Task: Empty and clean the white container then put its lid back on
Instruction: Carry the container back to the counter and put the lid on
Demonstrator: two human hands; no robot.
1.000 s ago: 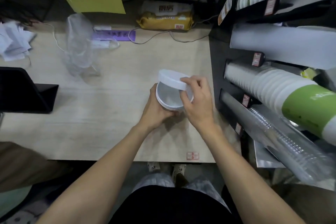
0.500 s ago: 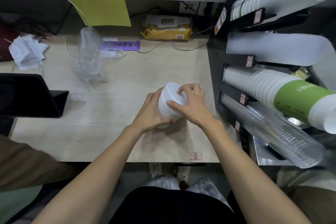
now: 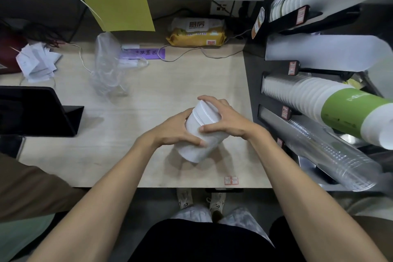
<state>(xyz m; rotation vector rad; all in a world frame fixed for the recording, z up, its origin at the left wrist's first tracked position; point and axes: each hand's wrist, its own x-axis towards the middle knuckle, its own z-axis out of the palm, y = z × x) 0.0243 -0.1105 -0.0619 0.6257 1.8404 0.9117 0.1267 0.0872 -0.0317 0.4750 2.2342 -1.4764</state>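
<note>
White container (image 3: pixel 198 140) sits tilted between both hands, above the table (image 3: pixel 148 112). Our left hand (image 3: pixel 172 132) grips its body; our right hand (image 3: pixel 227 121) clasps the lid (image 3: pixel 207 112) at the far end. With the lid on, we can't see inside.

Pale wood table (image 3: pixel 148 112), clear plastic bag (image 3: pixel 107 70), yellow wipes pack (image 3: pixel 196 34), paper slips (image 3: pixel 37 64), black stand (image 3: pixel 36 110)

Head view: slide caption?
Both hands, left and right, grip a tilted white plastic container with its lid on.
</note>
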